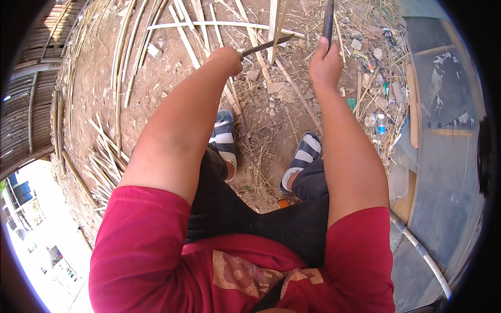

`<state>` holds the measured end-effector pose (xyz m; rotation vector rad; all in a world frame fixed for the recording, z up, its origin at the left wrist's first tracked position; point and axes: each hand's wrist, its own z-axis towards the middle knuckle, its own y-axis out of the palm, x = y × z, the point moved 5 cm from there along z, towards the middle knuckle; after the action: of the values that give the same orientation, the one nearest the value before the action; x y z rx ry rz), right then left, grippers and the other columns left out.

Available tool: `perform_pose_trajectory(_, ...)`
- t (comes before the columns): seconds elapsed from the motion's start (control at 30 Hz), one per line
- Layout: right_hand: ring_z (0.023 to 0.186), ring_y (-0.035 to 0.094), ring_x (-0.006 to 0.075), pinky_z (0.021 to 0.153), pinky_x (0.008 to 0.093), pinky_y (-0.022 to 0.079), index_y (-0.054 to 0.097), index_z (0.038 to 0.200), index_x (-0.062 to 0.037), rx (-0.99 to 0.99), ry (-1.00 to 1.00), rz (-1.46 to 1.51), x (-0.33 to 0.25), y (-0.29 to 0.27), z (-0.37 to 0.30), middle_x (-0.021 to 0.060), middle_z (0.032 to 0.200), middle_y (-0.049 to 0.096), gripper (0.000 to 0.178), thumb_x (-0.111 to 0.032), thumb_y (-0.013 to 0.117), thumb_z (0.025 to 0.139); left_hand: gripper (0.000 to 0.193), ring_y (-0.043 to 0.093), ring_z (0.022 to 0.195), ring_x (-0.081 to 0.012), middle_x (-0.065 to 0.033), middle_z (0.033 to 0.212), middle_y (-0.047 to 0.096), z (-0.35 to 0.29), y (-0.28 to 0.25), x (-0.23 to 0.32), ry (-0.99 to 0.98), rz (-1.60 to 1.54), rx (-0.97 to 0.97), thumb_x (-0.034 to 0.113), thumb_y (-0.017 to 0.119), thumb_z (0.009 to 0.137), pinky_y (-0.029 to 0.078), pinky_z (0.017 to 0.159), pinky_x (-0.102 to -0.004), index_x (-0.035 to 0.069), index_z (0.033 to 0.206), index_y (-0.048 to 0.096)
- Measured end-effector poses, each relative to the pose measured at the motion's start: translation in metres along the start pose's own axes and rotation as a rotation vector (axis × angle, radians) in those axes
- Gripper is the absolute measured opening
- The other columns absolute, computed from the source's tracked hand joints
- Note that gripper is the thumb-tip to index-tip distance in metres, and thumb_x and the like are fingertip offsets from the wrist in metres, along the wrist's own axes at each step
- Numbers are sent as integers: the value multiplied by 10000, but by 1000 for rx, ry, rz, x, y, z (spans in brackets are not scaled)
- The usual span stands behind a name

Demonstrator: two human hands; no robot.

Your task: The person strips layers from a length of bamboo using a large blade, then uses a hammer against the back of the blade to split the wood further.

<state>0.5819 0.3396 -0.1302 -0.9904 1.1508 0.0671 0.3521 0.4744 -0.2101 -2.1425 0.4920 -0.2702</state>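
Observation:
My left hand (225, 60) is closed around the handle of a long knife (260, 47). Its dark, narrow blade points right and slightly away from me, and the tip lies near pale upright bamboo strips (272, 31). To the right, my right hand (325, 67) grips a dark round rod (328, 22) that runs up out of view. Whether the rod touches any strip I cannot tell. Beyond both hands, a light bamboo strip (219, 23) lies crosswise over several others.
My sandalled feet (224, 133) stand on bare dirt below the hands. Long bamboo poles (122, 57) and a heap of split pieces (104, 164) lie at left. Rubble, dry shavings and a plastic bottle (381, 125) are at right, beside a dark panel (443, 88).

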Motion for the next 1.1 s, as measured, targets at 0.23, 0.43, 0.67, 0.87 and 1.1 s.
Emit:
perform_pose_trajectory(0.23, 919, 659, 487, 834, 557, 491, 642, 969, 17, -215, 19, -230, 61, 30, -1, 285, 955, 689, 538, -466, 417, 1047, 450, 681, 1113, -291, -105, 1184, 707, -11, -4, 6, 2, 43, -27, 128, 578, 845, 563, 952, -405, 241, 1260, 709)
perform_pose_trajectory(0.43, 875, 656, 493, 809, 575, 479, 623, 1031, 22, 25, -4, -18, 7, 0, 7, 286, 908, 680, 515, -448, 414, 1050, 437, 690, 1086, -304, -113, 1168, 712, 17, 17, -4, -45, -6, -31, 144, 590, 842, 565, 939, -408, 223, 1254, 713)
perform_pose_trajectory(0.67, 990, 643, 496, 896, 574, 475, 618, 1084, 54, -346, 112, -352, 106, 47, -21, 312, 987, 677, 553, -450, 391, 1054, 422, 697, 1060, -313, -125, 1122, 719, 0, 11, 6, 26, 6, 10, 151, 592, 844, 568, 924, -416, 210, 1243, 718)
perform_pose_trajectory(0.87, 959, 641, 496, 873, 569, 474, 637, 1029, 37, -25, 62, -60, 25, 11, 6, 291, 963, 681, 554, -456, 386, 1059, 408, 699, 1055, -308, -121, 1126, 720, 7, 19, 0, -7, -23, 14, 165, 584, 859, 569, 921, -418, 205, 1242, 717)
perform_pose_trajectory(1.1, 1006, 651, 468, 888, 564, 486, 645, 1090, 29, -379, 53, -370, 69, 50, -32, 278, 1032, 689, 538, -450, 403, 1052, 408, 701, 1050, -305, -111, 1130, 721, 5, 23, 3, -12, -36, -9, 176, 578, 869, 572, 918, -412, 222, 1251, 714)
